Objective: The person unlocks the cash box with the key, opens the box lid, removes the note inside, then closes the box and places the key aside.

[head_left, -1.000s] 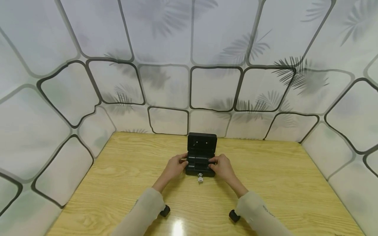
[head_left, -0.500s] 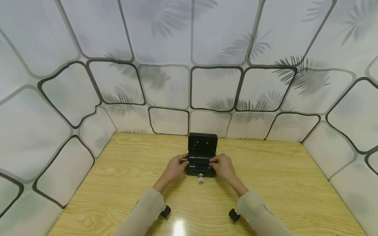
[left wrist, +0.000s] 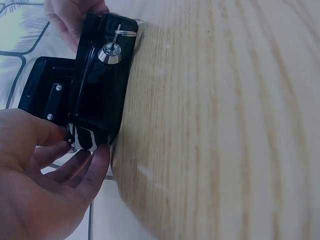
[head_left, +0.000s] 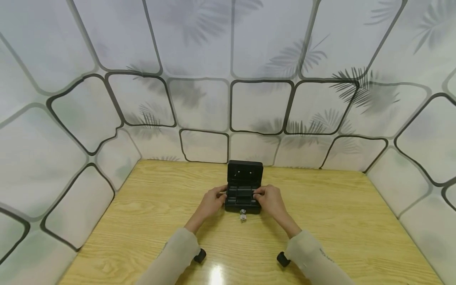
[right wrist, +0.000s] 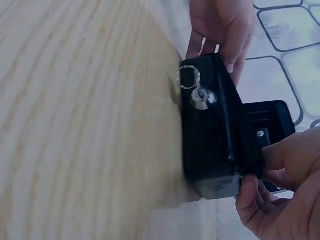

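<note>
A small black cash box (head_left: 243, 207) stands on the wooden table with its lid (head_left: 245, 172) raised at the back. Inside it sits a black compartment tray (head_left: 244, 192). A key with a ring (head_left: 243, 217) sticks out of the round lock (left wrist: 109, 53) on the front. My left hand (head_left: 211, 204) is at the left side, thumb over the rim and fingers against the outer wall. On the right side, my right hand (head_left: 270, 202) pinches the upper edge between thumb and fingers; I cannot tell whether it grips the wall or the tray.
The wooden table (head_left: 320, 221) spreads around the box on both sides and in front. Close behind the lid rises a pale patterned curtain (head_left: 260, 105), which also closes off the left and right sides.
Hardly anything differs. Both hands stay at the sides of the box, the lid stays up, and the head view shifts very slightly.
</note>
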`<state>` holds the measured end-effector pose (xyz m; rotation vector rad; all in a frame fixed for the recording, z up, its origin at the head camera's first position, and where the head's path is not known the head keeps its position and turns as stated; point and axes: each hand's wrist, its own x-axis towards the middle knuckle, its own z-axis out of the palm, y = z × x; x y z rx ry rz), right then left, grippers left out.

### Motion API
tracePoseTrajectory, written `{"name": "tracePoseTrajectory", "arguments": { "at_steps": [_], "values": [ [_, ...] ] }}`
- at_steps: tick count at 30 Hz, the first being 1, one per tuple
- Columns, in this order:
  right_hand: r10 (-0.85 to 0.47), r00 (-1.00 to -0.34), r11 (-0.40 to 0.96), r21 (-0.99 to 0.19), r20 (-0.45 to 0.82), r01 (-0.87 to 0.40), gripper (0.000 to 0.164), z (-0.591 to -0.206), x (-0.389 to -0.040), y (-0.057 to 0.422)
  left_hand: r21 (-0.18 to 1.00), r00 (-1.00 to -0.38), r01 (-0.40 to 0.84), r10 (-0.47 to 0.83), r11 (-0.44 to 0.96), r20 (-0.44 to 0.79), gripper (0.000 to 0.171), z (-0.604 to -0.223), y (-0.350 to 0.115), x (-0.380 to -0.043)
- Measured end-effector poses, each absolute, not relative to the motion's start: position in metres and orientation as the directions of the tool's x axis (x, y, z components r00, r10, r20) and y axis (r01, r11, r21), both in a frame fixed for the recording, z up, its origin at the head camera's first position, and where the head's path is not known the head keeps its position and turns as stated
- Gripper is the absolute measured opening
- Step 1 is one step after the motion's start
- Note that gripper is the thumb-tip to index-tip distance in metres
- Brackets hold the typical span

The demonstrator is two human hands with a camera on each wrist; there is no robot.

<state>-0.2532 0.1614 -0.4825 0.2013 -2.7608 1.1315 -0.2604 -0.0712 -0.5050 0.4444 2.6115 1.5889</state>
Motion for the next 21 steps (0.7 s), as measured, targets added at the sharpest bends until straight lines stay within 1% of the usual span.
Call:
{"name": "tracePoseTrajectory", "arguments": {
  "at_steps": [4, 7, 17, 21],
  "values": [
    [-0.067, -0.976, 0.718, -0.670, 0.206, -0.190, 0.005, -0.474, -0.253, 0.166, 0.870, -0.959, 0.217, 0.265, 0.442, 0.104, 0.044, -0.505, -0.070, -0.261],
    [-0.057, -0.979, 0.712, -0.679, 0.195, -0.177, 0.007, -0.468, -0.252, 0.172, 0.868, -0.960, 0.214, 0.259, 0.449, 0.102, 0.044, -0.506, -0.071, -0.260],
    [-0.038, -0.979, 0.727, -0.667, 0.202, -0.166, 0.007, -0.461, -0.243, 0.202, 0.856, -0.952, 0.242, 0.283, 0.456, 0.119, 0.046, -0.507, -0.070, -0.260],
    [-0.017, -0.984, 0.715, -0.686, 0.176, -0.134, 0.009, -0.459, -0.240, 0.213, 0.844, -0.949, 0.254, 0.290, 0.472, 0.123, 0.046, -0.506, -0.070, -0.260]
  ]
}}
